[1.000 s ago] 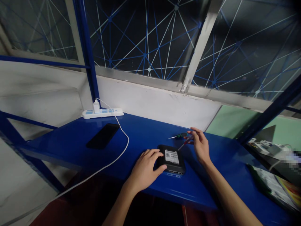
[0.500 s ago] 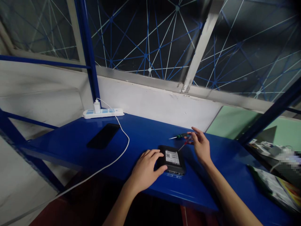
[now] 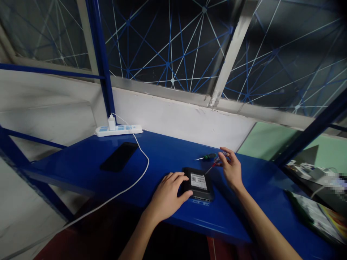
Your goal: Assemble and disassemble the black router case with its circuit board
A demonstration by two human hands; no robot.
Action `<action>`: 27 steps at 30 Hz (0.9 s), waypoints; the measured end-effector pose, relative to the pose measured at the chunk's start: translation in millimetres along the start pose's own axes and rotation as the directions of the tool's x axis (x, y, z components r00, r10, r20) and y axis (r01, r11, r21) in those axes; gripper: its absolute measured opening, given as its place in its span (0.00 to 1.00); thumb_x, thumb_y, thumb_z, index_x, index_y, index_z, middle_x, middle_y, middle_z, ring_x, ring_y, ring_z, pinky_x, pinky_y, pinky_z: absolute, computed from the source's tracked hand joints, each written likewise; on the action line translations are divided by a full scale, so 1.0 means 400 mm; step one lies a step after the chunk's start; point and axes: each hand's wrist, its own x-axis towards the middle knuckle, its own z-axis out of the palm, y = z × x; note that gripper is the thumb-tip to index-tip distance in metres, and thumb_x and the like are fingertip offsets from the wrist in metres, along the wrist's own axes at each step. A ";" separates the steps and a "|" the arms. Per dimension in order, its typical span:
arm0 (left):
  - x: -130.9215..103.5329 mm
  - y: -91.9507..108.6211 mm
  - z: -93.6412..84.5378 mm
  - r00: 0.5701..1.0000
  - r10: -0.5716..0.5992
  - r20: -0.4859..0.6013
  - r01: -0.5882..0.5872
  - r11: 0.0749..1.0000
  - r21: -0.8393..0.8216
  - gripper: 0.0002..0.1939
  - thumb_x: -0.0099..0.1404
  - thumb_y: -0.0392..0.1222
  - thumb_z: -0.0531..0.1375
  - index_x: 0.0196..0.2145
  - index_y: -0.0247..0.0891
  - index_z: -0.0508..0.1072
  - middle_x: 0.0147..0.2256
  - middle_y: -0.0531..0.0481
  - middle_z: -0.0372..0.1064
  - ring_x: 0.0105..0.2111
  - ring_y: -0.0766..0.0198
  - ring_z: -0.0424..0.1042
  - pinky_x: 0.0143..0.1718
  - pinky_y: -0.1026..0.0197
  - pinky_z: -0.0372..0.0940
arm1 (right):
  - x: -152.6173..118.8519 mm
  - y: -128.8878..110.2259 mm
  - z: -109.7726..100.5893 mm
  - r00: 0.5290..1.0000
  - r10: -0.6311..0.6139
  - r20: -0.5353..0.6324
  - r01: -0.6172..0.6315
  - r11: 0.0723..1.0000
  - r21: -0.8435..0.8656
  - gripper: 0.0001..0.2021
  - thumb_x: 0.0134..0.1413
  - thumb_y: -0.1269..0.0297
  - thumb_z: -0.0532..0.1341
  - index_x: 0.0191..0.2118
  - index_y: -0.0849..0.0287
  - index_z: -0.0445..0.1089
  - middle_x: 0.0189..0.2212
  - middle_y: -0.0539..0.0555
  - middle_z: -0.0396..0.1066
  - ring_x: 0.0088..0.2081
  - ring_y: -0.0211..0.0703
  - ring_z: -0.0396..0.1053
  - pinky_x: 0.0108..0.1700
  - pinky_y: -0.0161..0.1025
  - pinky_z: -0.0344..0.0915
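A small black electronic box (image 3: 210,194) with ports along its near edge lies on the blue table, its white label (image 3: 199,181) with a square code facing up. My left hand (image 3: 170,193) rests against its left side, thumb at the near corner and fingers over the far left part, gripping it. In my right hand (image 3: 230,168) is a screwdriver (image 3: 216,161) with a clear, reddish handle, pinched between the fingers. The shaft slants down to the left, its tip at the box's far right corner. Whether a screw sits under the tip I cannot tell.
Behind the box lies a second screwdriver (image 3: 208,157), green and black. A black phone-like slab (image 3: 119,156) and a white cable (image 3: 146,166) are on the left, near a white power strip (image 3: 119,130). At right lies a printed packet (image 3: 317,213).
The fingers of my right hand have shifted slightly around the screwdriver handle, while its tip stays at the same corner. My left hand and the box have not moved.
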 end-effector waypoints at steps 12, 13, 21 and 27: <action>-0.002 -0.001 0.001 1.000 -0.009 0.003 0.009 1.000 0.002 0.15 0.69 0.49 0.61 0.52 0.46 0.71 0.57 0.48 0.68 0.57 0.51 0.67 0.59 0.45 0.62 | -0.008 0.002 0.005 1.000 0.008 0.021 -0.009 0.999 0.038 0.24 0.54 0.44 0.64 0.50 0.54 0.70 0.38 0.53 0.74 0.32 0.42 0.74 0.30 0.40 0.74; -0.001 -0.001 0.002 1.000 -0.009 0.002 0.009 1.000 0.000 0.15 0.69 0.49 0.62 0.52 0.46 0.71 0.57 0.48 0.68 0.57 0.51 0.67 0.60 0.45 0.61 | -0.007 0.004 0.004 1.000 -0.004 0.018 0.004 1.000 0.025 0.24 0.53 0.44 0.65 0.50 0.54 0.71 0.36 0.51 0.72 0.30 0.41 0.73 0.30 0.40 0.74; 0.000 -0.002 0.004 1.000 -0.018 0.004 0.018 1.000 -0.009 0.15 0.69 0.49 0.62 0.52 0.47 0.71 0.57 0.49 0.68 0.58 0.51 0.67 0.60 0.45 0.61 | -0.012 -0.010 0.007 1.000 0.007 0.030 -0.009 0.998 0.056 0.23 0.57 0.48 0.63 0.53 0.54 0.70 0.40 0.53 0.74 0.33 0.42 0.74 0.32 0.41 0.73; 0.001 0.003 -0.001 1.000 -0.020 0.014 0.020 1.000 -0.003 0.15 0.69 0.48 0.62 0.52 0.46 0.71 0.57 0.48 0.68 0.57 0.51 0.67 0.59 0.45 0.62 | -0.019 -0.009 0.012 0.998 -0.026 0.063 0.029 0.998 -0.053 0.25 0.58 0.46 0.62 0.57 0.52 0.67 0.35 0.50 0.71 0.29 0.41 0.71 0.30 0.41 0.72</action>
